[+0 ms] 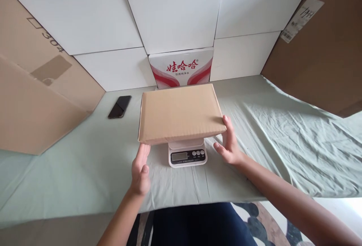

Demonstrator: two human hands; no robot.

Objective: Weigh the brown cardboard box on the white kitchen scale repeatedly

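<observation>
Head view. Flat cardboard box resting on a small white kitchen scale, far wider than the platform and overhanging it on every side; only the scale's front panel with display and buttons showing below the box's near edge. Scale standing on a pale green sheet spread over the table.

Left hand just in front of the scale and to its left, palm turned inward, fingers straight and together, tips close under the box's near-left corner; actual contact not clear. Right hand to the right of the scale, open, fingers loosely spread, fingertips against the box's near-right corner. Nothing pinched or gripped by either.

Black phone lying flat, left of the scale and further back. Red-and-white printed carton upright directly behind the scale, white cartons stacked around it; brown cardboard sheets leaning far left and far right.

Risks, as judged from here: box balanced on a narrow platform, so a nudge at either near corner likely to tip it or slide it off. Fingertips left resting on the corner liable to add or lift weight and falsify the reading. Soft, wrinkled sheet under the scale: possible tilt or unsteady footing. Display partly shadowed by the overhang, hence a chance of misreading.
</observation>
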